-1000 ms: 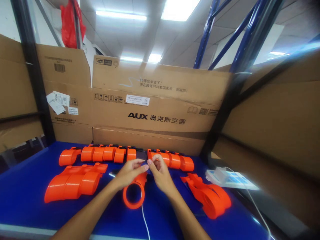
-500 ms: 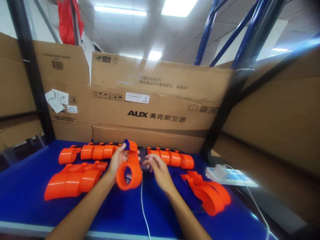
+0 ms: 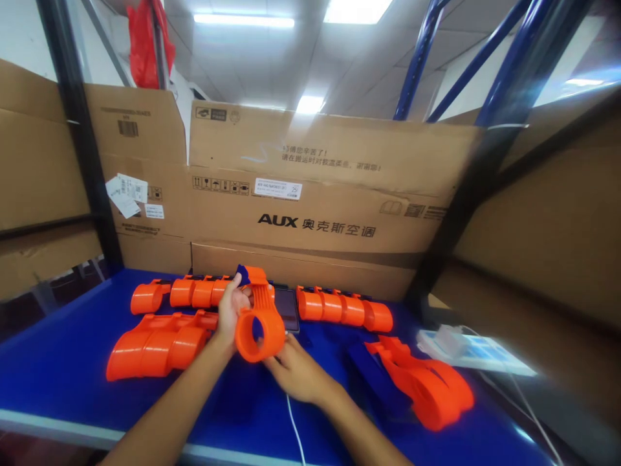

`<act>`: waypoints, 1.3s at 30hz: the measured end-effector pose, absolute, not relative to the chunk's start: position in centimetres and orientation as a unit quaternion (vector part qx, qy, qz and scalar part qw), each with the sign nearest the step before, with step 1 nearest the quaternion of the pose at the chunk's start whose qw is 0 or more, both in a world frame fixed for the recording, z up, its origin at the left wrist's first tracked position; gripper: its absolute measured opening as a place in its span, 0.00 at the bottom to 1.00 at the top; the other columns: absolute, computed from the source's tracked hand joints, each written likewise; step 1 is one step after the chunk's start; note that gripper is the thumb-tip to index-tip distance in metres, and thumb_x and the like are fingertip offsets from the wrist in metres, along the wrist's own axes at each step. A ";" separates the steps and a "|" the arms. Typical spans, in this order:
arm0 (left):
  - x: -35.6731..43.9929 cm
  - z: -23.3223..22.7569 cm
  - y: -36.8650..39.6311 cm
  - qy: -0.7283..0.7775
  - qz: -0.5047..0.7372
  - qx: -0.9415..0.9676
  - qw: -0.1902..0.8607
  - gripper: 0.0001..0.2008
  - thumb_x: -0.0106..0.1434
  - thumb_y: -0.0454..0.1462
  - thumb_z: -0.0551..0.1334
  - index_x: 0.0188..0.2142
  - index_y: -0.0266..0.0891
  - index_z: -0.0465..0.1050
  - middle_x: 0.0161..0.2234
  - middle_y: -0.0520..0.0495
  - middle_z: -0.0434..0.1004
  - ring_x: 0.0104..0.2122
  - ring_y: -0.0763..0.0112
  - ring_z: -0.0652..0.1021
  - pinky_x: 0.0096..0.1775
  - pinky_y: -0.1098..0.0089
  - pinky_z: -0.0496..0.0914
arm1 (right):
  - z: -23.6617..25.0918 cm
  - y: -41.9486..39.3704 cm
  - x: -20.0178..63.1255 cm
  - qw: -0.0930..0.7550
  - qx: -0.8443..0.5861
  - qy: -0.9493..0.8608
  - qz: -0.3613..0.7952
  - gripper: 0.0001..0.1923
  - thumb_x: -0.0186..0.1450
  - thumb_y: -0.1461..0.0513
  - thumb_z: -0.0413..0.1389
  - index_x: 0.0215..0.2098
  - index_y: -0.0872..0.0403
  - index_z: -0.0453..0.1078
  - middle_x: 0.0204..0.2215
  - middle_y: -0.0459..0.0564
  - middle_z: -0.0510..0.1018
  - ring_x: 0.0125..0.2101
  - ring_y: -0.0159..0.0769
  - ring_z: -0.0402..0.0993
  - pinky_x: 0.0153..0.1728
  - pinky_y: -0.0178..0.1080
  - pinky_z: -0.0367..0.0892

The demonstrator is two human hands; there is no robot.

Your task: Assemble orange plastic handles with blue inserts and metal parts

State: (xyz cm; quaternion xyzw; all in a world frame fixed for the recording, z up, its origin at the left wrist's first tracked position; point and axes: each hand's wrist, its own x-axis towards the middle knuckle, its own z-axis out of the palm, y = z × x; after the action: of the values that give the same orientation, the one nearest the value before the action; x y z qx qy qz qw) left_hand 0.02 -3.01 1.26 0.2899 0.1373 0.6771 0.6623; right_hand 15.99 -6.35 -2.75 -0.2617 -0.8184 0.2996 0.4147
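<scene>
My left hand [image 3: 231, 312] grips an orange plastic ring piece [image 3: 261, 320] with a blue tab at its top, lifted above the blue table [image 3: 58, 382]. My right hand [image 3: 294, 370] lies just below and to the right of the ring, fingers curled near its lower edge; whether it holds anything I cannot tell. A dark phone [image 3: 287, 309] lies on the table behind the ring.
Orange cylinder parts stand in a row at the back left [image 3: 187, 292] and back right [image 3: 344, 308]. Stacks of orange shells lie left [image 3: 155, 343] and right [image 3: 427, 382]. A white cable [image 3: 295, 433] runs toward me. A white power strip [image 3: 470, 348] sits right. Cardboard boxes [image 3: 310, 207] wall the back.
My left hand lifted the orange ring piece off the table and turned its opening toward me. My right hand dropped from the ring's top down to beneath it.
</scene>
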 end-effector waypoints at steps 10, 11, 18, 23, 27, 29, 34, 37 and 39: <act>0.2 0.2 -3.0 0.181 0.636 0.309 0.684 0.26 0.60 0.54 0.59 0.43 0.34 0.75 0.32 0.38 0.82 0.33 0.56 0.83 0.32 0.65 0.75 | -2.8 -4.4 17.7 0.457 -0.344 -0.781 0.253 0.10 0.66 0.57 0.56 0.38 0.48 0.79 0.33 0.50 0.81 0.34 0.43 0.74 0.37 0.42 0.68; 0.3 0.1 -3.0 0.182 0.629 0.313 0.688 0.26 0.60 0.54 0.59 0.43 0.34 0.75 0.32 0.37 0.83 0.34 0.55 0.83 0.32 0.64 0.75 | -2.9 -4.1 18.0 0.483 -0.362 -0.756 0.253 0.10 0.66 0.56 0.57 0.39 0.48 0.79 0.34 0.51 0.81 0.34 0.43 0.74 0.37 0.43 0.68; 2.0 -0.5 -3.8 0.163 0.619 0.331 0.694 0.20 0.57 0.46 0.66 0.45 0.35 0.72 0.39 0.37 0.82 0.40 0.54 0.82 0.39 0.62 0.75 | -2.2 -2.9 19.1 0.655 -0.350 -0.576 0.341 0.24 0.58 0.53 0.65 0.51 0.50 0.73 0.35 0.50 0.78 0.34 0.40 0.74 0.38 0.42 0.71; 2.4 -0.5 -4.2 0.163 0.621 0.342 0.686 0.21 0.55 0.44 0.67 0.47 0.39 0.68 0.41 0.40 0.81 0.43 0.55 0.81 0.44 0.60 0.74 | -1.6 -3.0 19.3 0.657 -0.348 -0.527 0.412 0.30 0.60 0.51 0.63 0.59 0.48 0.68 0.34 0.48 0.79 0.37 0.40 0.76 0.41 0.43 0.72; 2.4 -0.8 -3.8 0.149 0.609 0.340 0.701 0.18 0.56 0.44 0.67 0.44 0.40 0.69 0.41 0.42 0.81 0.43 0.57 0.81 0.44 0.61 0.73 | -1.2 -3.6 18.9 0.601 -0.303 -0.526 0.520 0.25 0.63 0.47 0.59 0.55 0.49 0.73 0.43 0.51 0.82 0.49 0.48 0.75 0.48 0.48 0.72; 2.5 -1.1 -3.5 0.153 0.628 0.335 0.685 0.17 0.55 0.42 0.68 0.42 0.40 0.69 0.41 0.44 0.81 0.43 0.59 0.81 0.45 0.63 0.72 | -1.0 -3.8 18.7 0.574 -0.280 -0.519 0.567 0.26 0.64 0.47 0.59 0.57 0.47 0.71 0.45 0.50 0.81 0.52 0.48 0.74 0.51 0.49 0.70; 2.8 -1.5 -3.1 0.179 0.641 0.351 0.658 0.17 0.55 0.41 0.69 0.42 0.41 0.70 0.41 0.45 0.80 0.40 0.62 0.81 0.44 0.64 0.72 | -0.5 -4.1 19.0 0.573 -0.276 -0.530 0.561 0.25 0.60 0.50 0.63 0.54 0.47 0.73 0.53 0.50 0.78 0.57 0.49 0.69 0.60 0.51 0.61; 2.8 -1.5 -3.2 0.209 0.653 0.373 0.625 0.18 0.55 0.40 0.70 0.44 0.42 0.70 0.41 0.47 0.79 0.40 0.64 0.80 0.42 0.67 0.72 | -0.4 -4.1 19.5 0.584 -0.284 -0.569 0.505 0.25 0.58 0.52 0.66 0.53 0.45 0.74 0.55 0.50 0.76 0.60 0.50 0.65 0.62 0.53 0.57; 2.8 -1.5 -3.4 0.227 0.663 0.382 0.602 0.19 0.53 0.39 0.71 0.44 0.43 0.71 0.42 0.48 0.78 0.41 0.66 0.79 0.42 0.68 0.71 | -0.4 -4.1 19.8 0.586 -0.285 -0.591 0.476 0.25 0.58 0.54 0.67 0.54 0.45 0.74 0.55 0.50 0.76 0.60 0.49 0.66 0.62 0.53 0.57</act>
State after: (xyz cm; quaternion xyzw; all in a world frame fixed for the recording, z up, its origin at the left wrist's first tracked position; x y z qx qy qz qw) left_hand 2.83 -3.36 -1.50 0.3824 0.2271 0.6629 0.6023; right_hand 19.78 -4.06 -0.44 -0.2845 -0.5906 0.4764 0.5859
